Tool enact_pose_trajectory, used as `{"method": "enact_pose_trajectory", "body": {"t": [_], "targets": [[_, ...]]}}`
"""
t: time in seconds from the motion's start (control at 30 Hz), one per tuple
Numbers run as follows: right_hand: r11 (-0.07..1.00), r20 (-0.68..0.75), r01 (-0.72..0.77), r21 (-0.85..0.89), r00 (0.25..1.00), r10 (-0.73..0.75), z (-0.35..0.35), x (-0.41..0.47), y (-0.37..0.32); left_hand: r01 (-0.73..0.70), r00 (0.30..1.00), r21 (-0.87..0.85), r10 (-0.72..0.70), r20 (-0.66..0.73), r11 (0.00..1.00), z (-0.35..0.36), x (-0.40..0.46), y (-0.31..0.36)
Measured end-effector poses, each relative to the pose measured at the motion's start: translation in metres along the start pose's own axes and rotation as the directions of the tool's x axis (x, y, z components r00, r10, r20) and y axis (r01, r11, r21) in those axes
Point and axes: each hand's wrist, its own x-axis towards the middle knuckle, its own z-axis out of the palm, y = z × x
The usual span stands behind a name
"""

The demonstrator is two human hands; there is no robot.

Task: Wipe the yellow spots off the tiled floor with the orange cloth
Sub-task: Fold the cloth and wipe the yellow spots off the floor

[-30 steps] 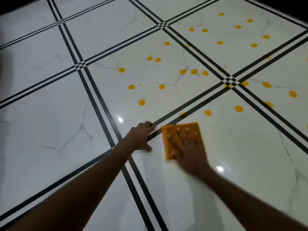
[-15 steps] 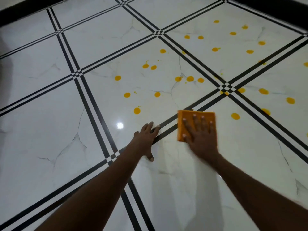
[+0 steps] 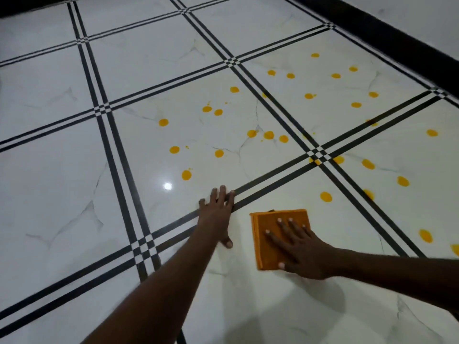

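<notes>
The folded orange cloth (image 3: 269,234) lies flat on the white tiled floor (image 3: 62,182), and my right hand (image 3: 301,249) presses on it with fingers spread. My left hand (image 3: 218,212) rests palm down on the floor just left of the cloth, fingertips on a black tile line. Several yellow spots dot the tiles beyond and to the right; the nearest yellow spot (image 3: 325,196) is a little past the cloth's far right corner. Another yellow spot (image 3: 186,175) lies just beyond my left hand.
Black double lines (image 3: 119,155) cross the glossy white tiles. A dark skirting strip (image 3: 387,36) runs along the wall at the upper right. A light reflection (image 3: 168,186) shines left of my left hand.
My right hand slid the cloth forward over two spots by the tile line, then back toward me; those spots are gone. My left hand flattened on the floor. The view tilted up.
</notes>
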Motion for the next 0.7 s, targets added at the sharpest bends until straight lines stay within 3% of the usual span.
{"method": "enact_pose_trajectory", "body": {"t": [0.13,0.2,0.27,0.37,0.47,0.53,0.63,0.7], "targets": [[0.998,-0.186,0.057,0.000,0.981,-0.056,0.023,-0.005,-0.010,0.035,0.999,0.033,-0.035,0.028,0.999,-0.001,0.001,0.007],[0.999,-0.341,-0.006,0.036,0.940,0.018,0.041,0.008,-0.024,0.037,0.999,0.036,-0.038,0.027,0.999,0.001,0.002,0.008],[0.985,-0.409,-0.084,0.153,0.902,0.141,0.041,0.034,-0.036,0.047,0.998,0.020,-0.048,0.035,0.999,0.004,0.002,0.006],[0.947,-0.571,-0.194,0.256,0.760,0.311,0.009,0.088,-0.009,0.033,0.999,0.004,-0.033,0.034,0.999,0.008,0.010,0.004],[0.823,-0.540,-0.397,0.406,0.622,0.567,-0.007,0.093,0.061,0.011,0.998,0.026,-0.013,0.057,1.000,0.001,0.011,0.004],[0.754,-0.555,-0.449,0.480,0.509,0.657,0.018,0.066,0.068,0.026,0.999,0.003,-0.026,0.031,1.000,-0.011,0.013,0.014],[0.812,-0.593,-0.396,0.430,0.554,0.584,0.058,0.027,0.003,-0.050,0.998,-0.066,0.048,-0.037,0.997,-0.027,0.032,0.041],[0.912,-0.602,-0.275,0.304,0.686,0.408,0.059,0.030,-0.005,-0.106,0.993,-0.068,0.102,-0.063,0.992,-0.029,0.046,0.059]]}}
